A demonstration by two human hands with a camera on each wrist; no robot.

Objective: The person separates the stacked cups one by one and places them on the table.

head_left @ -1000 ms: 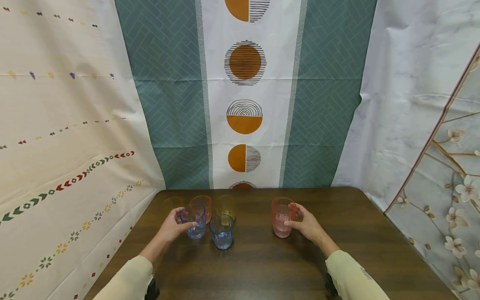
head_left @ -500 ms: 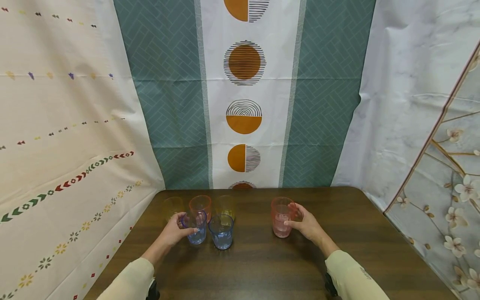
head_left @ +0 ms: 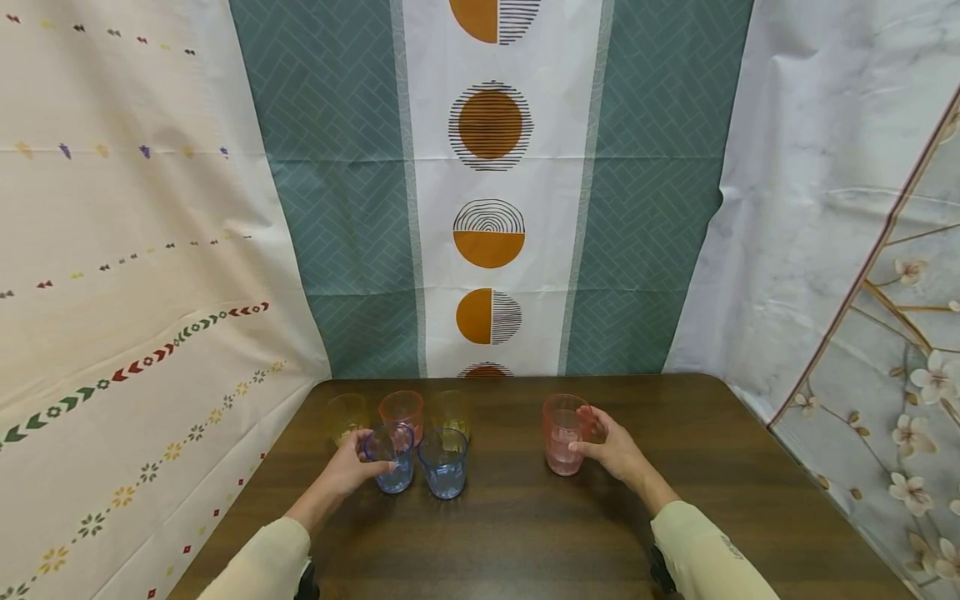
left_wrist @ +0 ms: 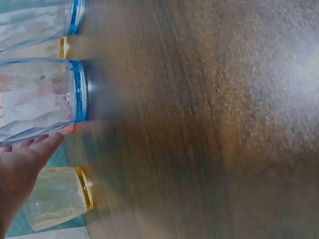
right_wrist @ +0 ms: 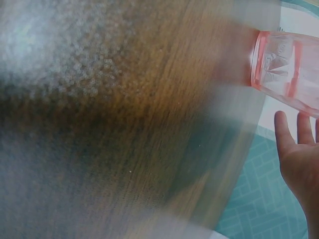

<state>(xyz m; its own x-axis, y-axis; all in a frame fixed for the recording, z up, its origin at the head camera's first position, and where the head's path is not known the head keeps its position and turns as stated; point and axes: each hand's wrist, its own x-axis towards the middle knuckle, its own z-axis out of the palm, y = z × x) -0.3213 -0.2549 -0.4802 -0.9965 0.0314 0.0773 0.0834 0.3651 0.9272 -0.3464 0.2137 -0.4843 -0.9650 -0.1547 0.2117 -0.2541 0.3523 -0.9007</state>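
My left hand (head_left: 351, 467) holds a clear blue glass (head_left: 396, 477), thumb on the near side and fingers behind. In the left wrist view the base of this blue glass (left_wrist: 77, 92) is right at the tabletop. A second blue glass (head_left: 446, 479) stands upright close to its right. On the right, my right hand (head_left: 611, 450) grips a pink glass (head_left: 562, 458) by its side, thumb in front. The right wrist view shows a second pink band inside this pink glass (right_wrist: 276, 62), like another glass nested in it.
Behind the blue glasses stand a red-rimmed glass (head_left: 402, 405) and two yellow glasses, one at the left (head_left: 347, 410) and one at the right (head_left: 454, 408). The brown wooden table (head_left: 495, 542) ends at patterned cloths (head_left: 637, 292) hung around its back and sides.
My left hand has brought its blue glass down and slightly toward me, level with the other blue glass. The right hand and pink glass have stayed in place.
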